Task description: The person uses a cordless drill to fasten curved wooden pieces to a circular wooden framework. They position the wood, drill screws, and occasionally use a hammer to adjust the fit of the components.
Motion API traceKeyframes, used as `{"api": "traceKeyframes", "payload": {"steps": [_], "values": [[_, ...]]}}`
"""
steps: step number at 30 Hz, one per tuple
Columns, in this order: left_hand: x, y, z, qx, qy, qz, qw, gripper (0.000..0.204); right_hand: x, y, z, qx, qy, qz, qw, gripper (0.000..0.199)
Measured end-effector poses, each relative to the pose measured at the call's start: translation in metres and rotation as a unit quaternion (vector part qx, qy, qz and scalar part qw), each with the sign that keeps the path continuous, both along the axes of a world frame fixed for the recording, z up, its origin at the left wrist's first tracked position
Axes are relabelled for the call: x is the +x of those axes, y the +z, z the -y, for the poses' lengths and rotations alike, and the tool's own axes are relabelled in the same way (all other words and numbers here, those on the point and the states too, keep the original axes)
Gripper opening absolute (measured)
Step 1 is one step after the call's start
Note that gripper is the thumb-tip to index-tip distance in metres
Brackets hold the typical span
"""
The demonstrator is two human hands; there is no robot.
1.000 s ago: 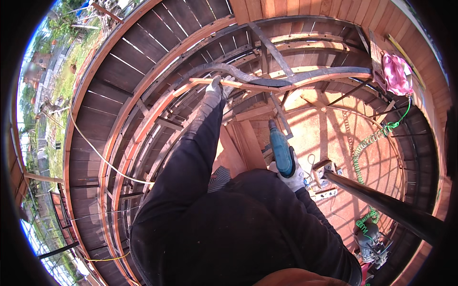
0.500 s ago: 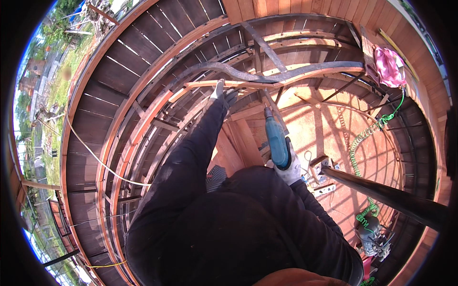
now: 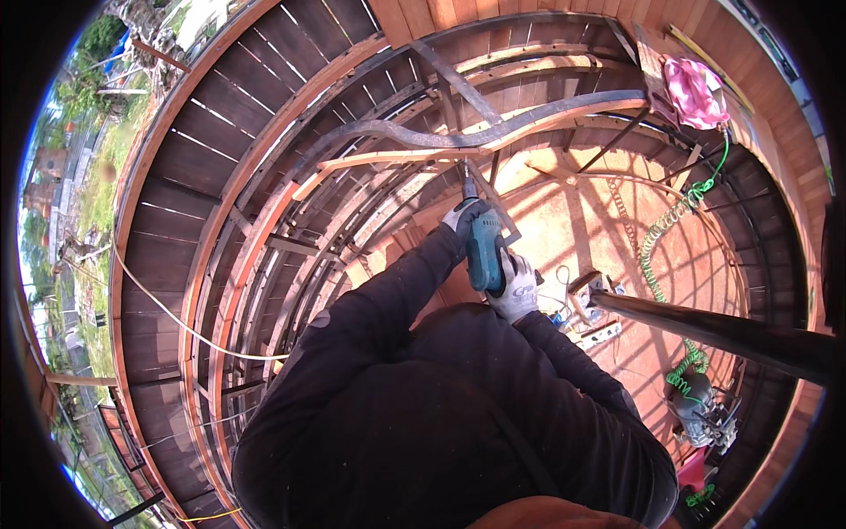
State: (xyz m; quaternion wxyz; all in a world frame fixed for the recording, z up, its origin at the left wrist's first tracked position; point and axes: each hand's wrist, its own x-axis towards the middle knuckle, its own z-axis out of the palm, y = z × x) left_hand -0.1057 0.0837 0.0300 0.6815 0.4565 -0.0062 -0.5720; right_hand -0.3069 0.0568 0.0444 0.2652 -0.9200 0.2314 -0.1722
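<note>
A teal power drill point(image 3: 484, 250) points away from me with its bit toward a curved wooden strip point(image 3: 397, 160). The bit's tip is at or very close to the strip's near edge; contact is too small to tell. My right hand point(image 3: 517, 291), in a white glove, is closed around the drill's handle. My gloved left hand point(image 3: 462, 217) grips the drill's front, just behind the chuck. A dark curved metal bar point(image 3: 441, 138) runs along the far side of the strip. Under the drill lies a thin flat bar, partly hidden.
Curved wooden and metal ribs with dark planking point(image 3: 167, 251) surround me. A black pole point(image 3: 705, 324) comes in from the right. A green coiled hose point(image 3: 656, 247) leads down to a machine point(image 3: 698, 413). A pink cloth point(image 3: 695, 93) hangs at the far right; a power strip point(image 3: 599, 335) lies below.
My left hand has left the wooden strip and come back to grip the drill's front. The drill and right hand have moved left and slightly forward, bringing the bit up to the strip.
</note>
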Motion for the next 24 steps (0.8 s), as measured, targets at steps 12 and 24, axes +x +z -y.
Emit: {"api": "traceKeyframes", "payload": {"steps": [12,24], "values": [[0.011,-0.011,0.002,-0.004,-0.020,0.010,1.000,0.030,0.006,-0.017,0.000,-0.030,0.006,0.034,0.999,0.091],[0.015,-0.006,-0.002,0.006,-0.027,-0.004,1.000,0.032,0.014,-0.011,0.000,0.055,0.005,0.028,0.998,0.094]]}}
